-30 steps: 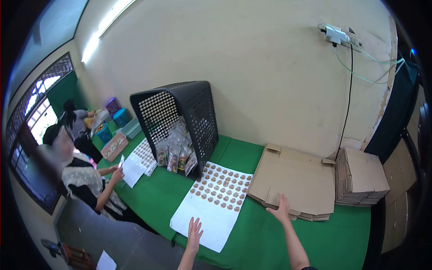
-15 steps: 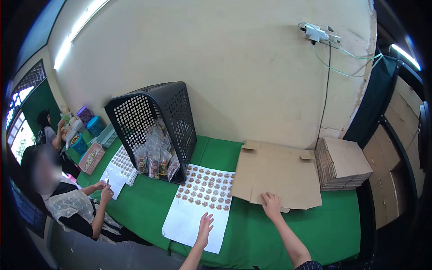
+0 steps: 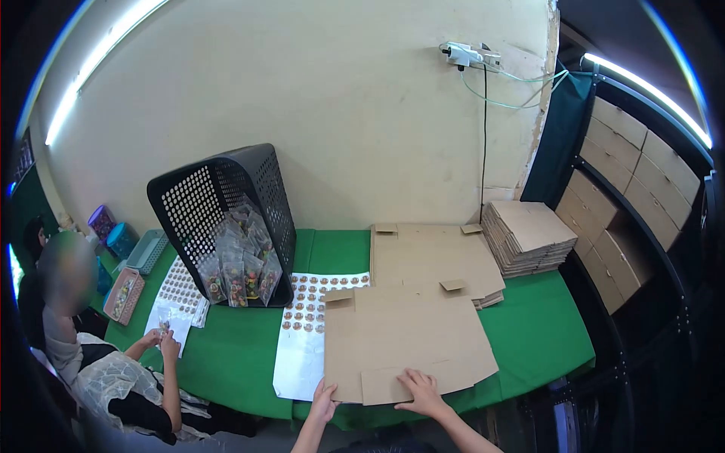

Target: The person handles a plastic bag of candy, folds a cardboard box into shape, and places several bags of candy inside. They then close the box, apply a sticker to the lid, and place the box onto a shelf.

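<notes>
A flattened cardboard box [image 3: 419, 332] lies in front of me, its flaps on top, overlapping a white sheet of round stickers [image 3: 302, 359] and a second flattened box [image 3: 430, 253] behind. My left hand [image 3: 323, 402] is closed on its near left corner. At the near edge, my right hand [image 3: 423, 392] has its fingers on top of the front flap and its thumb at the edge.
A black perforated basket [image 3: 276, 196] lies on its side, with small filled plastic bags [image 3: 242, 257] inside. Folded cardboard [image 3: 529, 234] is stacked at the back right. On the left, a person [image 3: 106, 370] handles a small bag. Drawers [image 3: 627, 166] stand at right.
One flattened box has come toward me and now covers part of the sticker sheet. My left hand went from hovering over the sheet to the box's corner. The view has turned right.
</notes>
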The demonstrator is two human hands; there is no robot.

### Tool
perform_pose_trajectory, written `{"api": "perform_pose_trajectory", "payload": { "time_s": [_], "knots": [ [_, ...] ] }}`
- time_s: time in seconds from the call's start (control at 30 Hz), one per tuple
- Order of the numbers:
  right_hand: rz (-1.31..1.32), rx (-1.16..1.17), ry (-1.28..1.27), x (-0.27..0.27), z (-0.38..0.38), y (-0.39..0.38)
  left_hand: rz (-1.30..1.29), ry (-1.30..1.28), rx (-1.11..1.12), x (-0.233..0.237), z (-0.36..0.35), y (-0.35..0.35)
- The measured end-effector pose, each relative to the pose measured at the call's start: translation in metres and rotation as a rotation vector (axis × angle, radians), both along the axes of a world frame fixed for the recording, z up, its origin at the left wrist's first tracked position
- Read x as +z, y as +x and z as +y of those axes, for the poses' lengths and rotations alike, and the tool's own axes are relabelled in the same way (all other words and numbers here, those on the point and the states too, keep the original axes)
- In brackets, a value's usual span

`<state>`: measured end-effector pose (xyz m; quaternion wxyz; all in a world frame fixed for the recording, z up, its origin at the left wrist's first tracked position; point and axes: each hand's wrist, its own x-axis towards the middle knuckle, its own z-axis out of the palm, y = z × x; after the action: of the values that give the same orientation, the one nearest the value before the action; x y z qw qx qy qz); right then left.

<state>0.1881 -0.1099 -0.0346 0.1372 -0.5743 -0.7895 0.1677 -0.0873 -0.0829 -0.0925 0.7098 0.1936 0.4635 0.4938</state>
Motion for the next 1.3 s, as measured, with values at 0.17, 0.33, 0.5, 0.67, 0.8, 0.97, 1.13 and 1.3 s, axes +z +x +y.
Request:
{"api": "perform_pose_trajectory", "payload": {
  "time_s": [0.17,0.33,0.5,0.67,0.8,0.97,1.13,1.3],
  "knots": [
    [-0.232,-0.043,-0.173,-0.016,-0.040,-0.002,0.079,-0.006,0.014,-0.024,-0.055,-0.024],
    [-0.186,-0.066,-0.133,-0.066,-0.075,-0.032,0.247,-0.036,0.032,-0.042,-0.095,-0.043],
    [-0.122,-0.113,-0.115,-0.090,-0.099,-0.051,0.481,-0.054,-0.053,-0.054,-0.116,-0.064],
    [-0.183,-0.104,-0.051,-0.072,-0.088,-0.054,1.011,0.355,0.046,-0.078,-0.121,-0.065],
    [-0.168,-0.212,0.153,-0.048,-0.094,-0.056,0.816,0.365,0.082,-0.041,-0.104,-0.049],
    [-0.140,-0.307,0.010,-0.043,-0.122,-0.048,1.338,0.510,-0.090,-0.052,-0.100,-0.049],
    [0.091,-0.385,-0.061,-0.050,-0.156,-0.046,1.134,0.708,-0.352,-0.027,-0.120,-0.029],
    [0.258,-0.615,-0.023,-0.058,-0.147,-0.035,0.961,0.572,-0.334,-0.064,-0.110,-0.003]
  ]
}}
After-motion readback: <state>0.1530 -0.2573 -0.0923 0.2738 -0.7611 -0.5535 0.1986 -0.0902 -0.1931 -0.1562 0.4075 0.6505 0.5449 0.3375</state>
